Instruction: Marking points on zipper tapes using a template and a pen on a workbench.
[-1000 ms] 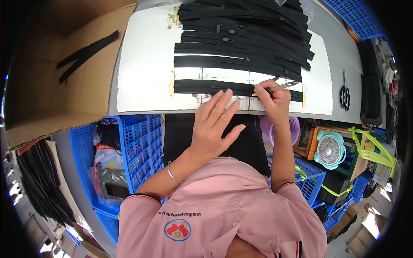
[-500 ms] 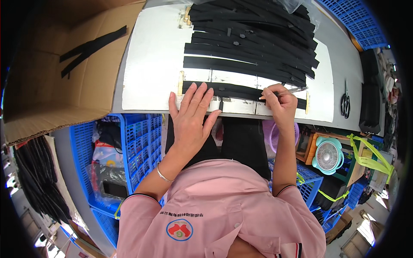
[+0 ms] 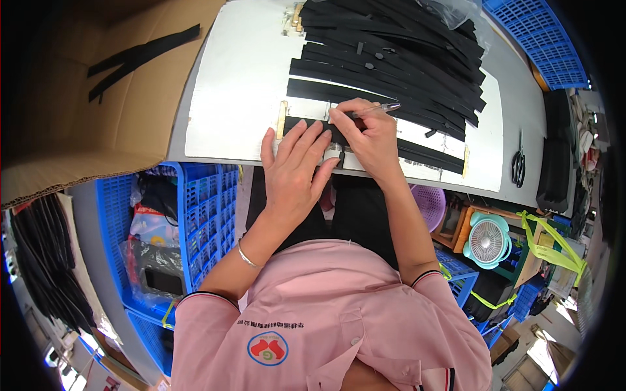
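Observation:
A black zipper strip lies along the near edge of a white board, between two small wooden stops. My left hand rests with fingers spread on the strip's left part, pressing it to the board. In my right hand a clear pen is pinched, its tip low over the strip beside my left fingers; the tip itself is hidden by my fingers. Beyond both hands, many more black strips lie in an overlapping pile, with several small dark pieces on them.
An open cardboard box stands at the left with black strips inside. Black-handled scissors lie on the grey table at the right. Blue plastic baskets stand below the table, and a turquoise fan is at the lower right.
My right hand has moved left along the strip with the pen, from near its right part to close beside my left hand. My left hand stays on the strip.

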Demonstrator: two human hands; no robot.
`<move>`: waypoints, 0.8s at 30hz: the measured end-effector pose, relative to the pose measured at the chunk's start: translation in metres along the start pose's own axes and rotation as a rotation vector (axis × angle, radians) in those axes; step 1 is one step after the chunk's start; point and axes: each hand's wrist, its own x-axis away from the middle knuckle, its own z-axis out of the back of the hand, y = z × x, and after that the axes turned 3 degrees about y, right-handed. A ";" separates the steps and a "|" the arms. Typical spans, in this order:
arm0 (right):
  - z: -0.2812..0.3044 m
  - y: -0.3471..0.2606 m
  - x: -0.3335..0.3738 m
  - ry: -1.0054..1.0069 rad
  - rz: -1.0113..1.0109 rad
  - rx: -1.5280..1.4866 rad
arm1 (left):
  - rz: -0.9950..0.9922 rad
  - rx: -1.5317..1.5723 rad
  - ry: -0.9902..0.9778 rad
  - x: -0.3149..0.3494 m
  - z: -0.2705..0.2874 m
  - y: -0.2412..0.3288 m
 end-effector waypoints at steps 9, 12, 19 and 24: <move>-0.005 0.001 -0.002 -0.022 0.087 0.141 | -0.007 0.017 0.022 0.001 -0.001 -0.002; -0.005 0.000 -0.002 0.002 0.131 0.169 | -0.003 0.028 0.017 0.002 -0.001 -0.004; 0.008 0.000 -0.003 -0.075 0.184 0.092 | 0.038 0.081 0.045 0.005 -0.001 -0.004; 0.010 0.000 -0.003 -0.167 0.281 0.099 | 0.030 0.070 0.035 0.006 0.000 -0.006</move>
